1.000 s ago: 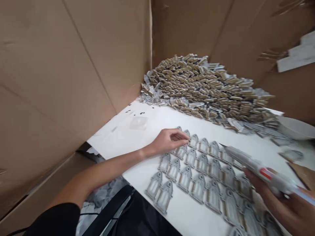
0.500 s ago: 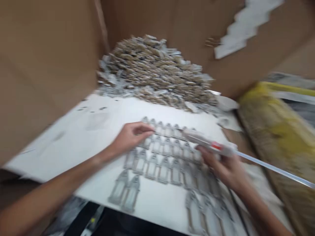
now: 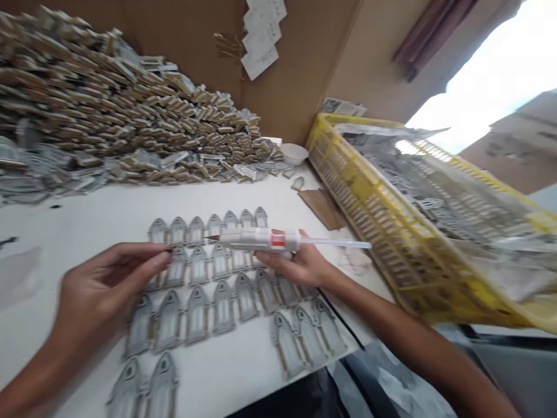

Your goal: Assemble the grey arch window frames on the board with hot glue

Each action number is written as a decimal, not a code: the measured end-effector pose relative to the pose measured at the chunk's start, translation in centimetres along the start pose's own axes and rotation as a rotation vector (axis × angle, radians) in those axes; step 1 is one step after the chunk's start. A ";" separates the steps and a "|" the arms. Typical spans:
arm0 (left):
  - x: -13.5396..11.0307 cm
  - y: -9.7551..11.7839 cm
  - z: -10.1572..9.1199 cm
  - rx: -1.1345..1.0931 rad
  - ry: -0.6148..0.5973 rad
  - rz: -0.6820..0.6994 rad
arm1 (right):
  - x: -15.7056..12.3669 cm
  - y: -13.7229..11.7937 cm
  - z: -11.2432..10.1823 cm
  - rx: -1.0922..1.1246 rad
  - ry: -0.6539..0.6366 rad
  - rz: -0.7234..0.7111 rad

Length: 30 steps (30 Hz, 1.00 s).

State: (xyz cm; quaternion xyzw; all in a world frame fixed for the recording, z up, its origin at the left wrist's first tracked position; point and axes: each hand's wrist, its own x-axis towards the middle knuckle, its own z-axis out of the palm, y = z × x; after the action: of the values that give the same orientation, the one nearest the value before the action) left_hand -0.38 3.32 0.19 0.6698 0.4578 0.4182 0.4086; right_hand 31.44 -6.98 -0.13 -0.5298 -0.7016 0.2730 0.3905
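Observation:
My right hand (image 3: 304,261) is wrapped round a white hot glue gun (image 3: 250,238) with a red band. Its nozzle points left, and a clear glue stick (image 3: 337,242) juts from its back. My left hand (image 3: 113,276) is closed in a pinch at the left of the rows, a tiny dark thing at its fingertips too small to name. Under and around both hands lie rows of small grey arched, window-shaped pieces (image 3: 223,307) on the white tabletop (image 3: 243,360). The gun and hands cover part of the upper rows.
A large heap of similar pieces (image 3: 152,116) fills the back left against cardboard (image 3: 296,75). A white bowl (image 3: 294,154) stands at its right end. The yellow plastic crate (image 3: 374,215) on the right holds bags and grey pieces. Paper slips (image 3: 261,38) hang behind.
My view has swung to the right, bringing the crate and window opening into sight. The glue gun has come round to lie nearly level, its nozzle nearer my left hand.

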 end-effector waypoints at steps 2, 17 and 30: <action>-0.5 0.3 0.2 -0.032 -0.040 -0.004 | -0.2 0.0 0.3 0.061 -0.008 -0.019; -1.8 1.0 1.4 -0.208 -0.189 -0.009 | -1.1 -0.8 1.5 0.134 -0.085 -0.034; -2.2 1.2 1.4 -0.221 -0.220 -0.031 | -0.9 -1.1 1.3 0.119 -0.118 -0.060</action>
State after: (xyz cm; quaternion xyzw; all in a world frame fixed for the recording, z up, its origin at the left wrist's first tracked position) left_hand 0.75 0.71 0.50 0.6554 0.3719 0.3835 0.5339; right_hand 29.85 -8.14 -0.21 -0.4675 -0.7214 0.3334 0.3872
